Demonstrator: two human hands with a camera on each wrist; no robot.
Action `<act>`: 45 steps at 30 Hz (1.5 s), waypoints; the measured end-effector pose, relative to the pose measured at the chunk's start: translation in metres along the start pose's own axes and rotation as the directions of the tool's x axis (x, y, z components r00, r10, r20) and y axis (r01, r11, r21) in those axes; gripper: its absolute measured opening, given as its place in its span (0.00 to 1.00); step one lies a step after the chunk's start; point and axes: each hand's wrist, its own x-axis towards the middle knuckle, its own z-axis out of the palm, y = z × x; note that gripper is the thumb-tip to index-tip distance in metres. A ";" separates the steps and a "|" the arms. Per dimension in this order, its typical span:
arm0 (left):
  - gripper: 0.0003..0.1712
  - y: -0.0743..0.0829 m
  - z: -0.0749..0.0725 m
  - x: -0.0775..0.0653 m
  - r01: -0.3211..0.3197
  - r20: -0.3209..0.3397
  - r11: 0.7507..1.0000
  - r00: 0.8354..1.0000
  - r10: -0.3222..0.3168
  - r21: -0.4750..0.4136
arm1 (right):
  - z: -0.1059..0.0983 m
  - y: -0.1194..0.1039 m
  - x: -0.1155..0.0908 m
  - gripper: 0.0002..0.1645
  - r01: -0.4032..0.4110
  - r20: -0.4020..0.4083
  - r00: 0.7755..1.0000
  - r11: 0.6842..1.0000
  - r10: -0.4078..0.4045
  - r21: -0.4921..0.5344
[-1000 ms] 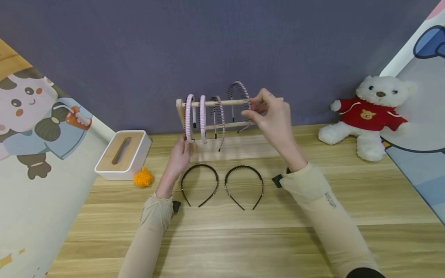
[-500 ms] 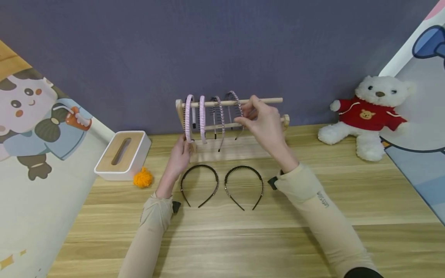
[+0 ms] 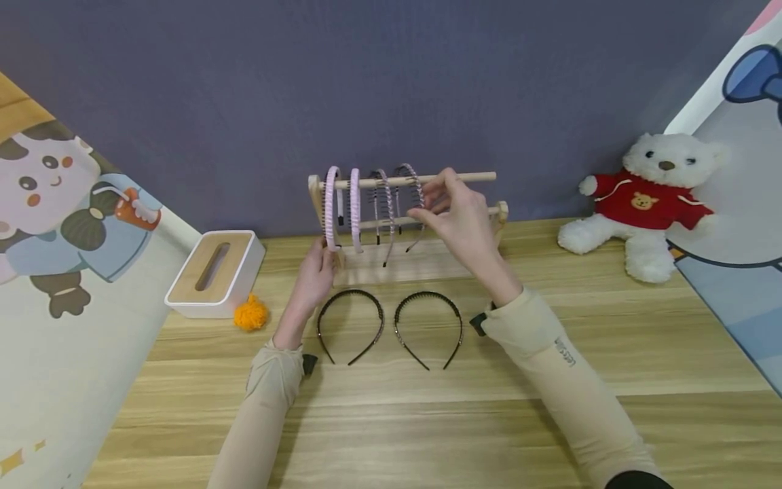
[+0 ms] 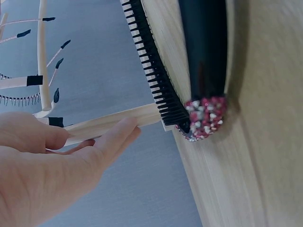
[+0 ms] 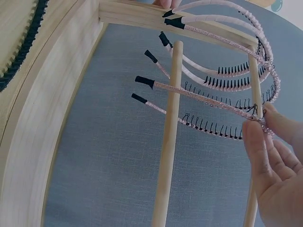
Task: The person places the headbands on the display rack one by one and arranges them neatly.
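Observation:
A wooden headband rack point(image 3: 479, 176) with two horizontal rods stands against the wall. My left hand point(image 3: 316, 272) grips its left upright point(image 4: 113, 122) low down, thumb and fingers on either side. My right hand point(image 3: 461, 217) pinches a thin pink toothed headband point(image 5: 203, 98) between thumb and fingertips. That headband arches over the upper rod, its black-tipped ends pointing down past the lower rod. To its left hang a similar thin headband point(image 3: 389, 204) and two wider pale pink headbands point(image 3: 330, 210). The palm side of my right hand is hidden in the head view.
Two black toothed headbands point(image 3: 351, 291) lie side by side on the wooden table point(image 3: 391, 428) before the rack. A tissue box point(image 3: 183, 278) and an orange pompom point(image 3: 251, 313) are at left. A white teddy bear point(image 3: 650, 265) in a red hoodie sits at right.
My right hand has moved left along the upper rod, bringing the pink headband closer to the others and slightly lower. My left hand stays on the upright.

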 end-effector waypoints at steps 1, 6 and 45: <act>0.24 0.000 0.000 0.000 0.000 0.000 1.000 1.000 0.000 -0.001 | 0.000 0.000 0.000 0.24 -0.001 0.000 1.000 1.000 0.001 0.009; 0.24 0.000 0.000 0.000 -0.004 -0.003 1.000 1.000 0.004 0.002 | -0.001 0.000 -0.001 0.26 -0.004 -0.001 1.000 0.999 0.004 0.037; 0.24 0.001 0.001 0.001 -0.018 -0.007 1.000 1.000 0.018 -0.002 | -0.013 0.041 -0.064 0.17 -0.049 0.160 0.985 0.997 0.058 -0.058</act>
